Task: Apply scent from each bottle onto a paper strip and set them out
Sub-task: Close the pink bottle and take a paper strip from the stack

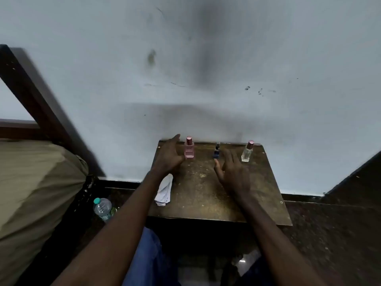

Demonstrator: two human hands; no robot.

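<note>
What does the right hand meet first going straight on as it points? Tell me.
Probably the blue bottle: the right hand has its thumb nearest it. Depth is unclear; its fingers could pass beside it and reach the wall.

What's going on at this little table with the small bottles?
A person sits at a small wooden table with three scent bottles lined up along the wall. The open left hand is right beside the pink bottle, and the open right hand is just in front of the dark blue bottle. The clear bottle stands untouched. A stack of paper strips lies by the left wrist. Neither hand holds anything.
</note>
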